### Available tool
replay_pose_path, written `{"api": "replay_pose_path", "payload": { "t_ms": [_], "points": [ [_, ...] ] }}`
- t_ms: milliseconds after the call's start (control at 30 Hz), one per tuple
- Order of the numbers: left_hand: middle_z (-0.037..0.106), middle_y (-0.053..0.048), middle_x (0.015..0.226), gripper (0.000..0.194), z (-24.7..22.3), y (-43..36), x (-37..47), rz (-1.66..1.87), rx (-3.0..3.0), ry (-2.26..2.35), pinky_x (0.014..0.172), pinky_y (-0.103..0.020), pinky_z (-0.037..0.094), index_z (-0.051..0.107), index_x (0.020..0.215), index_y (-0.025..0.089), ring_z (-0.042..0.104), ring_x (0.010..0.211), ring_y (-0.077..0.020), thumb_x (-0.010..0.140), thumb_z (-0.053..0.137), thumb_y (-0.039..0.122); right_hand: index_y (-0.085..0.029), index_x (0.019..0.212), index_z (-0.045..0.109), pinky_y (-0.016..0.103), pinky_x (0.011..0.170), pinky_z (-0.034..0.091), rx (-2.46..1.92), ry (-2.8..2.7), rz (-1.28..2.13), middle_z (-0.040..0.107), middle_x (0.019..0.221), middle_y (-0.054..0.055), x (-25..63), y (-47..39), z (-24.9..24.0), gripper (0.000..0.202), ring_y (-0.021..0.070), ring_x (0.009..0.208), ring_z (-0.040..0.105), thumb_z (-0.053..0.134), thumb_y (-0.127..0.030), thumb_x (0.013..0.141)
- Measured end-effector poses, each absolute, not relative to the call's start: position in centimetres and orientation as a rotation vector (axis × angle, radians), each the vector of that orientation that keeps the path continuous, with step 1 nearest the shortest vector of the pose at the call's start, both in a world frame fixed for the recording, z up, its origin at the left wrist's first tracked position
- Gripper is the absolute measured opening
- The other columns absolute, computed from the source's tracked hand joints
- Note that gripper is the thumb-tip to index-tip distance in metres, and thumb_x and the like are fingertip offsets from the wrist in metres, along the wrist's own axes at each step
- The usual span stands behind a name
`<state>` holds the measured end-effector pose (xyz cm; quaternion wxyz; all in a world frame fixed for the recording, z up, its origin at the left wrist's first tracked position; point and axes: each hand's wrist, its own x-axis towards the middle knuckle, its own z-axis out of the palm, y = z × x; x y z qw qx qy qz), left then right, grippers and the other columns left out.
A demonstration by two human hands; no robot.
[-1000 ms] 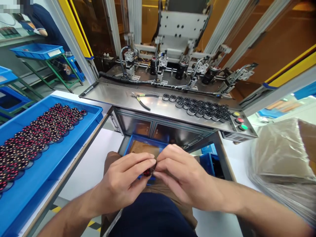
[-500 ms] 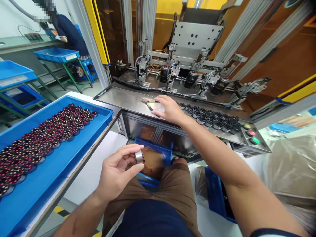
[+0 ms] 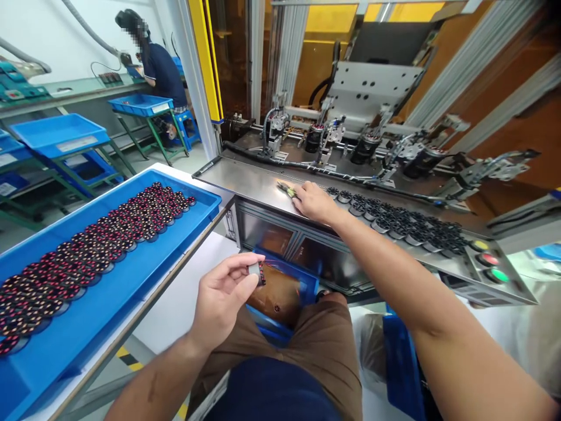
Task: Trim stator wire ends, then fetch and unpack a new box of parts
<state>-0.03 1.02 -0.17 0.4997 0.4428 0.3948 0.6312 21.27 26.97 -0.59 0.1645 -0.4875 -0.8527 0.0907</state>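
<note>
Head view: you held two things.
Your left hand (image 3: 225,298) pinched a metal part (image 3: 255,269); your right hand (image 3: 314,202) gripped pliers (image 3: 286,189).

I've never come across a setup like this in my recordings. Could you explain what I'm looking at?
There's no robot here: a person works with two bare hands, seen from a camera worn on their head, looking forward and down. The left hand holds a small round part with a silvery metal side and red and black details. The right hand is at the pliers with green-and-black handles; how firmly it grips them is hidden. They lie on a shiny metal shelf, beside rows of black-topped silvery round parts. Behind stands a machine with a pale metal plate. On the left, a blue plastic tray holds many round black parts with red and cream dots.
</note>
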Motion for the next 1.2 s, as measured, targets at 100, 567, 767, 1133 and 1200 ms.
{"api": "replay_pose_path", "payload": {
  "t_ms": [100, 567, 767, 1133, 1200],
  "points": [
    [0.072, -0.005, 0.112, 0.017, 0.0, 0.9, 0.5, 1.552, 1.033, 0.957, 0.072, -0.019, 0.059, 0.072, 0.102, 0.024, 0.066, 0.096, -0.0149, 0.086, 0.069, 0.019, -0.012, 0.100, 0.066, 0.043, 0.098, 0.040, -1.369, -2.276, 0.440, 0.064, 0.098, 0.015, 22.0, 27.2, 0.0, 0.028, 0.0290, 0.099, 0.055, 0.052, -0.033, 0.088],
    [0.074, -0.006, 0.106, 0.026, 0.3, 0.6, 0.7, 1.422, 0.916, 0.906, 0.076, -0.019, 0.057, 0.072, 0.110, 0.020, 0.067, 0.090, -0.0128, 0.085, 0.072, 0.024, -0.023, 0.132, 0.048, 0.030, 0.072, 0.051, -0.804, -1.665, 1.302, 0.061, 0.094, 0.004, 23.5, 8.9, -0.4, 0.051, 0.0159, 0.079, 0.057, 0.064, -0.040, 0.086],
    [0.074, -0.007, 0.108, 0.033, 0.3, 0.6, 1.4, 1.406, 0.999, 0.866, 0.083, -0.020, 0.057, 0.070, 0.114, 0.020, 0.069, 0.093, -0.0141, 0.081, 0.073, 0.013, -0.030, 0.132, 0.047, 0.032, 0.073, 0.055, -0.942, -1.816, 1.072, 0.062, 0.092, 0.002, 24.2, -2.4, -5.4, 0.054, 0.0161, 0.076, 0.062, 0.066, -0.017, 0.083],
    [0.070, -0.004, 0.118, 0.036, 0.5, -0.2, 2.5, 1.399, 1.164, 0.877, 0.092, -0.023, 0.057, 0.070, 0.114, 0.026, 0.068, 0.103, -0.0159, 0.082, 0.071, 0.008, -0.025, 0.146, 0.039, 0.044, 0.089, 0.052, -0.732, -1.890, 0.930, 0.060, 0.110, 0.010, 21.7, -1.4, -4.2, 0.075, 0.0218, 0.099, 0.057, 0.053, -0.003, 0.075],
    [0.069, -0.004, 0.118, 0.036, 0.6, -0.3, 2.4, 1.406, 1.188, 0.899, 0.093, -0.022, 0.056, 0.070, 0.114, 0.025, 0.068, 0.103, -0.0156, 0.082, 0.071, 0.008, -0.025, 0.145, 0.041, 0.042, 0.085, 0.053, -0.719, -1.882, 0.933, 0.060, 0.106, 0.009, 21.5, -1.3, -4.2, 0.075, 0.0213, 0.095, 0.057, 0.053, -0.003, 0.074]
  ]
}}
